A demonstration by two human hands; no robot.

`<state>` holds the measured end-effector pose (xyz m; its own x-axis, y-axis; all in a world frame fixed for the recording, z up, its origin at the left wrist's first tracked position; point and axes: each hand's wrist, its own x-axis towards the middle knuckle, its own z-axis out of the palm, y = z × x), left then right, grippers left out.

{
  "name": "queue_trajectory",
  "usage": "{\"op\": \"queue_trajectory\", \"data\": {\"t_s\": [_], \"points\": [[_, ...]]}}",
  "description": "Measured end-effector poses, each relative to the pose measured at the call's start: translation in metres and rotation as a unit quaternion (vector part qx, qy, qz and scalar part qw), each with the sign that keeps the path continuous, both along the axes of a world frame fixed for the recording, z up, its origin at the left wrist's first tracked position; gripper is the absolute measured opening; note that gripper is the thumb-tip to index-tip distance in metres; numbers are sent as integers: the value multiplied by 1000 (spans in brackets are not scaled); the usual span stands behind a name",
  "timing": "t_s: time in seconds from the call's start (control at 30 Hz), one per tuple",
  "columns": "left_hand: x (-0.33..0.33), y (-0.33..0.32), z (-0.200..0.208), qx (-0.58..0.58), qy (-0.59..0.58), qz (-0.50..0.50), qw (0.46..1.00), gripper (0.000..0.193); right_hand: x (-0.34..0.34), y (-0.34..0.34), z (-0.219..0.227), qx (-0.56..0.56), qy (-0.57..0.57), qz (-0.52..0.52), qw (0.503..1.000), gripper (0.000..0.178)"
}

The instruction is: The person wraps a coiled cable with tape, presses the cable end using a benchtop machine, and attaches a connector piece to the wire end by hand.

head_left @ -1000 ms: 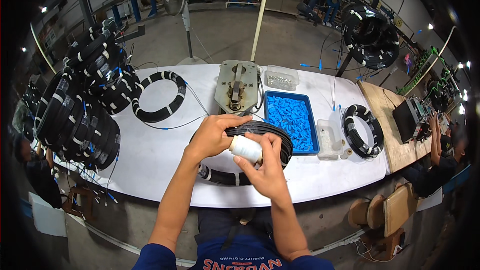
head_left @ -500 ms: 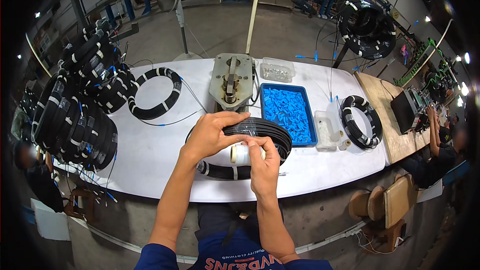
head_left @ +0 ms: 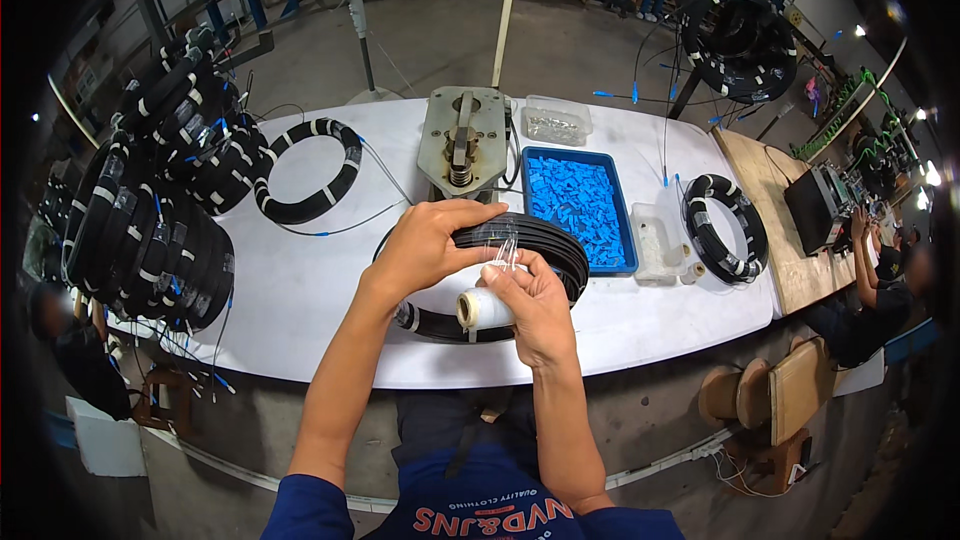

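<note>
In front of me a black cable coil (head_left: 562,252) stands on the white table, partly hidden by my hands. My left hand (head_left: 420,248) grips its upper left part, thumb on the near side and fingers over the top. My right hand (head_left: 540,312) holds a small roll of clear wrapping film (head_left: 488,308) inside the ring of the coil. From the roll a strip of film (head_left: 500,236) runs up, wrinkled and stretched, onto the coil next to my left fingertips. A metal bench device with a lever (head_left: 462,145) stands just beyond the coil.
A blue tray (head_left: 633,240) of small blue parts and two clear plastic boxes lie right of the device. Another cable coil (head_left: 262,185) lies at left, one (head_left: 697,240) at right. Stacked coils (head_left: 200,270) crowd the left end. Co-workers sit at both sides.
My right hand has turned and shifted slightly right, tilting the film roll so its hollow end shows. More stretched film is visible between roll and coil. My left hand keeps its grip.
</note>
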<state>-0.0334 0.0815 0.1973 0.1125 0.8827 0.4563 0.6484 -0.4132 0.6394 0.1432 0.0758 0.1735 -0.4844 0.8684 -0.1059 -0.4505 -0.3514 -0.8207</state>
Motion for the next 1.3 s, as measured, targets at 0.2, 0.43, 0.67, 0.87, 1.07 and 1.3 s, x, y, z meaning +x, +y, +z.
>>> {"op": "queue_trajectory", "data": {"t_s": [0.2, 0.43, 0.67, 0.87, 1.07, 1.3], "points": [[-1, 2, 0, -1, 19, -4, 1000, 49, 3, 7, -3, -25, -30, 96, 995, 25], [-1, 3, 12, -40, 74, -50, 995, 61, 12, 15, -18, 86, -95, 125, 984, 24], [-6, -3, 31, -75, 132, -171, 973, 67, 9, 16, -32, 236, -178, 79, 952, 24], [16, -3, 8, -75, 174, 50, 981, 64, -1, 23, -60, 253, -230, 38, 939, 18], [10, -3, 6, -57, 179, 44, 981, 60, 1, 34, -86, 329, -421, 7, 845, 32], [12, -3, 0, -31, 198, 54, 978, 31, -14, 69, -96, 450, -496, 16, 742, 31]]}}
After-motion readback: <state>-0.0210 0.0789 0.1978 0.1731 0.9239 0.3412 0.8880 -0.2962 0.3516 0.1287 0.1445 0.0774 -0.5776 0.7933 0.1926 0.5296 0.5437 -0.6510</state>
